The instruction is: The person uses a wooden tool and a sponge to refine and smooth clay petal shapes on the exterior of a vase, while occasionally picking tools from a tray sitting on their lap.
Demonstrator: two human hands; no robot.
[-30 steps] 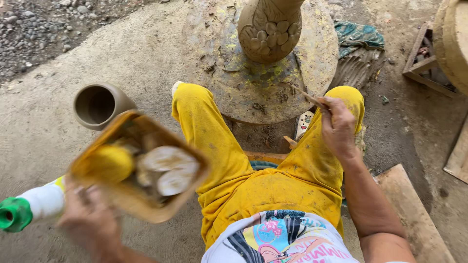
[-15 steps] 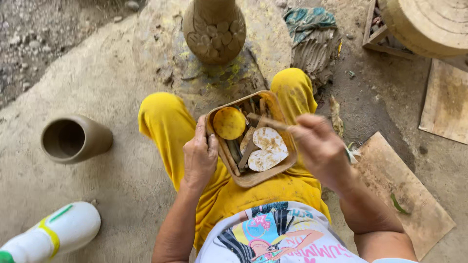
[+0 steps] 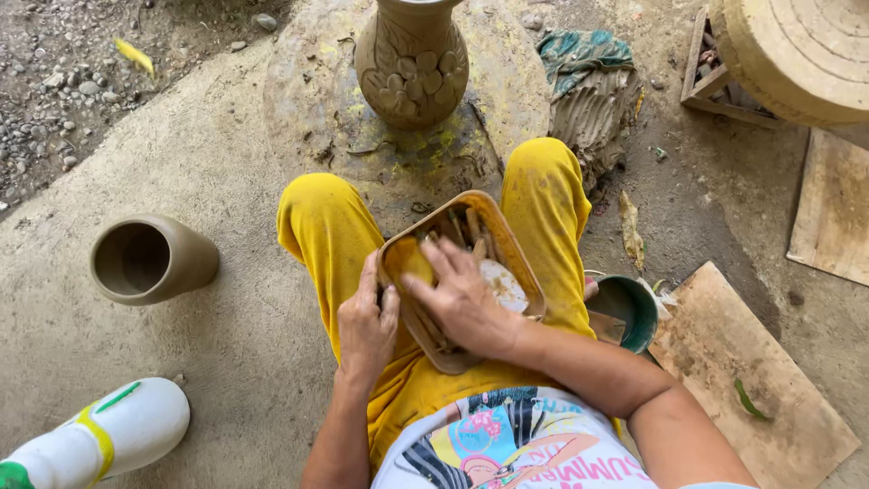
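Far left, bottom corner: white plastic bottle point(image 3: 100, 435) lying on concrete, yellow-green band, green cap cut off by the frame edge. Above it, plain clay pot point(image 3: 149, 258) on its side, mouth open. Centre: oblong tan tray point(image 3: 520, 263) resting on lap in yellow trousers. Left hand point(image 3: 367, 326) gripping the tray's near left rim, fingers curled. Right hand point(image 3: 462, 299) spread loosely inside the tray, fingertips on a yellow sponge point(image 3: 407, 261); nothing visibly grasped. Wooden sticks and pale discs partly hidden under that hand. Beyond knees, carved clay vase point(image 3: 412, 59), top cut off. Right: teal bowl point(image 3: 629, 308) half hidden behind the thigh, wooden board point(image 3: 751, 380).
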